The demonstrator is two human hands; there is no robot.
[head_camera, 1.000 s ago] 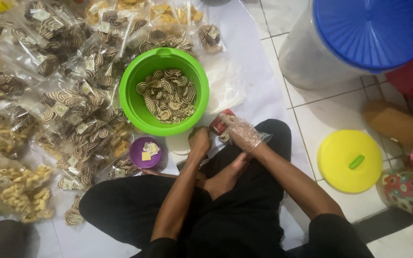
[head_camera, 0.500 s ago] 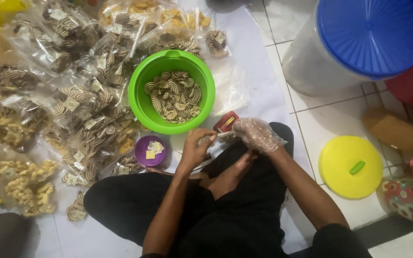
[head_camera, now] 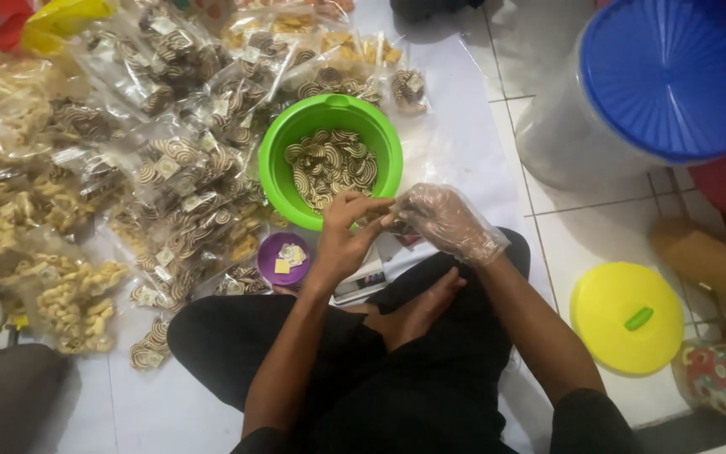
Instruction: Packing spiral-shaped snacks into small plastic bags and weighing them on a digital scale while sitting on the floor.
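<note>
Both hands have come up from the floor and now meet at the near rim of the round green plastic bowl (head_camera: 275, 172). Bare left hand (head_camera: 344, 240) and right hand (head_camera: 445, 220) (it wears a thin, crinkly see-through glove) pinch a small clear bag (head_camera: 384, 220) between their fingertips, so each grip is closed on it. Swirly brown-and-cream cookies (head_camera: 329, 166) fill the bowl. Shiny packed cookie bags (head_camera: 170, 160) lie beside it.

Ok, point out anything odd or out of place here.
Only the right hand wears a clear glove; the left hand is bare. The yellow lid lies alone on the tiles, with no matching tub in view. Nothing looks spilled.
</note>
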